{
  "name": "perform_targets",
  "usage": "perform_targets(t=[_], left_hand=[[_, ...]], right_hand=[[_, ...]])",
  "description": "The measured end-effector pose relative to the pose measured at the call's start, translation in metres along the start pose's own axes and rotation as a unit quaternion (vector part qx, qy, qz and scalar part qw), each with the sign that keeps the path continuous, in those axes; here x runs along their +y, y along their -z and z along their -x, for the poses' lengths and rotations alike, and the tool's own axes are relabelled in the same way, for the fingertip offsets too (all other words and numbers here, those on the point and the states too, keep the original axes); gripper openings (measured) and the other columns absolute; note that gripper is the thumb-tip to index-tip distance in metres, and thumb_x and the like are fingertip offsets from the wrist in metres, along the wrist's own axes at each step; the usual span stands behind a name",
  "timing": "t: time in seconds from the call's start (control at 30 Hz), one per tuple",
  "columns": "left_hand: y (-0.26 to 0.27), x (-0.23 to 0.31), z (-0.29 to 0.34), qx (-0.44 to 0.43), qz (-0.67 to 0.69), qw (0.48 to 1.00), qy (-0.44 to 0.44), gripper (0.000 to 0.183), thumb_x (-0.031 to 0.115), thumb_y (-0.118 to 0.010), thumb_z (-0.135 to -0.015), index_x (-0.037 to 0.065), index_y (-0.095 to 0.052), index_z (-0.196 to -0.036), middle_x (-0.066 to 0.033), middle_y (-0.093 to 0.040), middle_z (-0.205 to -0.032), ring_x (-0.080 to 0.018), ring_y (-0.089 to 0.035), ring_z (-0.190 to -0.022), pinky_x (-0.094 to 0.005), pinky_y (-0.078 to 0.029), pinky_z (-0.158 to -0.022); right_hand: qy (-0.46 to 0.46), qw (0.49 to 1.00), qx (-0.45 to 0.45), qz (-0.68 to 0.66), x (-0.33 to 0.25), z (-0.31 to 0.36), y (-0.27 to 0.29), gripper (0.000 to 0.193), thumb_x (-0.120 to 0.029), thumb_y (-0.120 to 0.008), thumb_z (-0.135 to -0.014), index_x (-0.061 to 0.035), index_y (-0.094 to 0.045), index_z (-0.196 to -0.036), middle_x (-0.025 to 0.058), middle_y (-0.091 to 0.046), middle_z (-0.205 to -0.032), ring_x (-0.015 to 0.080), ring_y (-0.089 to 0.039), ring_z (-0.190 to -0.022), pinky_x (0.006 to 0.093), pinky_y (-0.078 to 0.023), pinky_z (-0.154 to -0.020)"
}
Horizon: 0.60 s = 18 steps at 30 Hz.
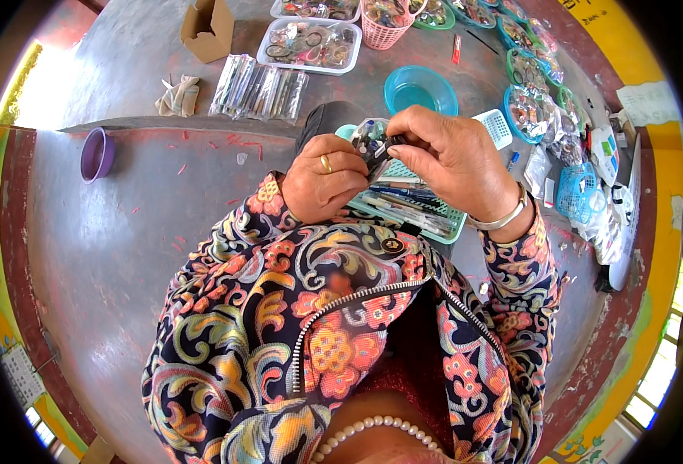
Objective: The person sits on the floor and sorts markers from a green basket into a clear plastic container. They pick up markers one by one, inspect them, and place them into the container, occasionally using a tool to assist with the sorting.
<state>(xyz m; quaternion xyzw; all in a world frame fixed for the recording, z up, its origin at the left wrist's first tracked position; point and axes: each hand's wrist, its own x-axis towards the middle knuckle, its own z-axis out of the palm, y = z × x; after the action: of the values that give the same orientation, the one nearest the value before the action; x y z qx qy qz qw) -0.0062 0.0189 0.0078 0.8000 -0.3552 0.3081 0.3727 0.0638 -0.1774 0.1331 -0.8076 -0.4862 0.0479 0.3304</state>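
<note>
Grey surface (152, 69) spans the upper part of the view; grey floor (109, 255), scattered with small red scraps (245, 142), extends below it, edged by a maroon band and yellow wall (651, 46). Containers are arranged as follows: a white rectangular tray (310, 70) holds small bagged articles, some ring-shaped; a pink basket (382, 37) beside it holds mixed small goods; an open cardboard box (216, 39) stands to the left, above clear packs of pens (258, 89); a teal basin (421, 91) sits beyond the hands; a purple basin (98, 156) stands at far left; round blue and green baskets (507, 116), filled with bagged articles, line the right side; a light-blue basket (573, 185) lies among clear plastic bags at the right. Directly beneath the hands, a mint-green tray (460, 220) holds loose pens (411, 210); a white perforated basket (496, 128) is just beyond the right hand.

Left hand (326, 178): fingers curled closed around a clear packet (369, 138) with dark contents; right hand (454, 162): thumb and index finger pinched on the dark portion of the same packet; the packet is located between both hands, above the mint-green tray. Markings: a white package (606, 157) at right carries blue and green print; a pale sheet (651, 102) is at the wall; lettering on both is too small to read.
</note>
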Motion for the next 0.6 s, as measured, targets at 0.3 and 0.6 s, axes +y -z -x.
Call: perform_targets(t=[0.3,0.6], left_hand=[[-0.002,-0.003,0.001,-0.049,0.038,0.998,-0.023,0.022,0.002,-0.067,-0.062,0.01,-0.059,-0.081,-0.0027,-0.064,-0.099,-0.0256,-0.055,-0.097,-0.0411,-0.041,-0.085],[0.001,0.002,-0.002,-0.038,0.003,0.999,-0.012,0.023,0.004,-0.072,-0.066,0.01,-0.061,-0.085,-0.0026,-0.061,-0.094,-0.0251,-0.054,-0.095,-0.0451,-0.04,-0.091]], right_hand=[[0.042,0.998,-0.036,0.024,0.0,0.005,0.001,0.016,-0.006,-0.061,-0.081,-0.0053,-0.056,-0.096,0.0129,-0.062,-0.084,0.0346,-0.06,-0.077,0.0409,-0.047,-0.063],[0.069,0.994,-0.072,0.045,0.017,0.005,-0.018,0.016,-0.006,-0.06,-0.08,-0.0054,-0.061,-0.096,0.0105,-0.061,-0.084,0.0316,-0.06,-0.079,0.0383,-0.048,-0.065]])
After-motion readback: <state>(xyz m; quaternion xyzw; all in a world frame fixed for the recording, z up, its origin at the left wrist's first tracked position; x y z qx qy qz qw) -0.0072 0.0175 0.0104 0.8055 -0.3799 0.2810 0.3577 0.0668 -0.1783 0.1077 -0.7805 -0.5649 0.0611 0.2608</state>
